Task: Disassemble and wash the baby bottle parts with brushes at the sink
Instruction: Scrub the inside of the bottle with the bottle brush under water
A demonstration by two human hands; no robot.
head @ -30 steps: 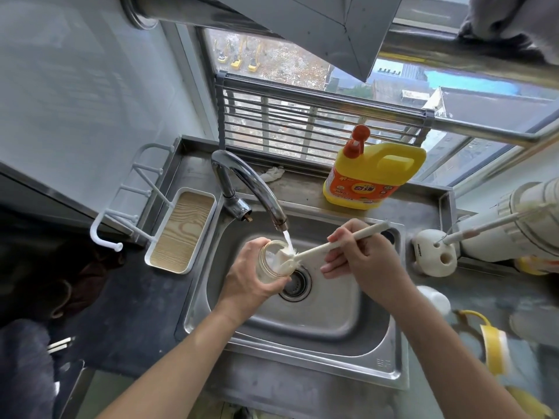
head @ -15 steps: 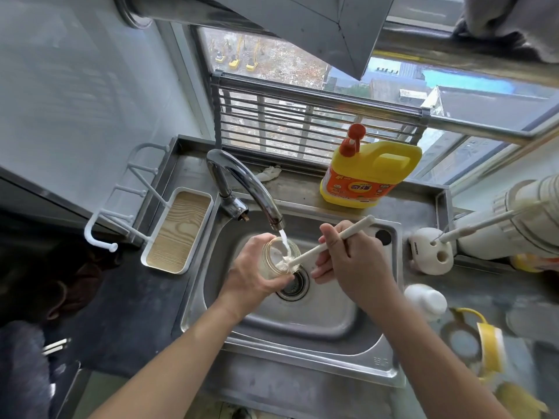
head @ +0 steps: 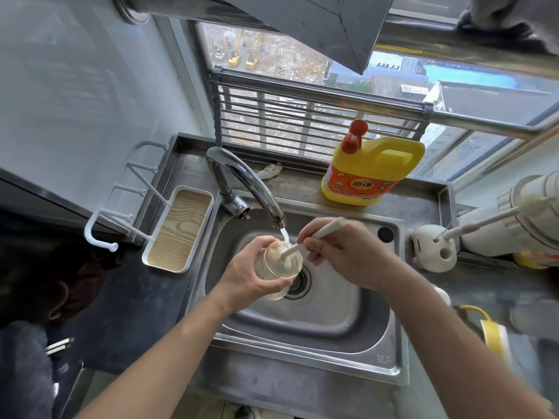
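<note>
My left hand (head: 248, 273) is curled round the bottle (head: 279, 267), holding it over the sink (head: 302, 352) under the thin water from the tap (head: 242, 176). My fingers hide the bottle's bottom. My right hand (head: 341, 255) pinches the white brush (head: 328, 229) by its handle. The brush head is inside the bottle and looks like a pale blur, so I cannot see its bristles. A moment ago the head was only at the mouth. Now it is deeper in, and the mouth points up more.
</note>
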